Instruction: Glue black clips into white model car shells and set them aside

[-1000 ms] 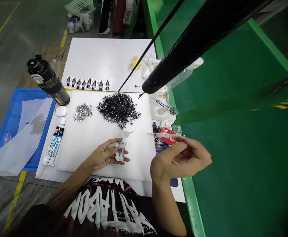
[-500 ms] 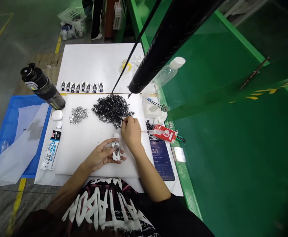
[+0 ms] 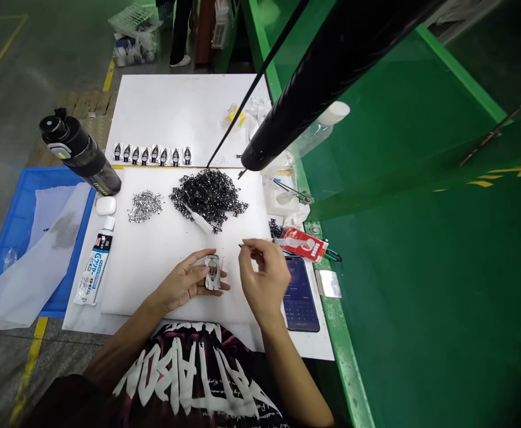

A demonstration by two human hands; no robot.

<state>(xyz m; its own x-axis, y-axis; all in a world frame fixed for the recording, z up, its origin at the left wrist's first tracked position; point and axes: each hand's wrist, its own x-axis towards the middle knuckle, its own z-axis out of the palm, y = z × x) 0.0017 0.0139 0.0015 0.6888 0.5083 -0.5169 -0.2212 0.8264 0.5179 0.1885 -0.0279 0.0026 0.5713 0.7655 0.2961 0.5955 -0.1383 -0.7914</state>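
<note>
A green workbench surface (image 3: 403, 285) fills the right of the view, with a thick black pole (image 3: 332, 77) crossing above it. On the left, a blue tray (image 3: 28, 238) holds a sheet of translucent film, and beyond the bench a second person's legs (image 3: 180, 35) stand on the grey floor.

In the middle lies a white foam pad (image 3: 153, 285), with a white board (image 3: 175, 113) beyond it. On the pad sit a large heap of black clips (image 3: 209, 196) and a smaller heap of silver metal parts (image 3: 145, 206). A row of eight small finished pieces (image 3: 152, 155) lines the board, just past the pad's far edge. To the left stand a black water bottle (image 3: 79, 151), a white earbud case (image 3: 106, 205) and a tube of adhesive (image 3: 94, 267). To the right lie a phone (image 3: 300, 294) and a syringe (image 3: 287, 241) on a red packet (image 3: 305, 245).

The left hand (image 3: 182, 282) rests low over the pad, fingers curled around a small white-and-silver car-shaped piece (image 3: 213, 272). The right hand (image 3: 264, 276) hovers just beside it, thumb and forefinger pinched on a thin dark item (image 3: 241, 245), too small to identify.
</note>
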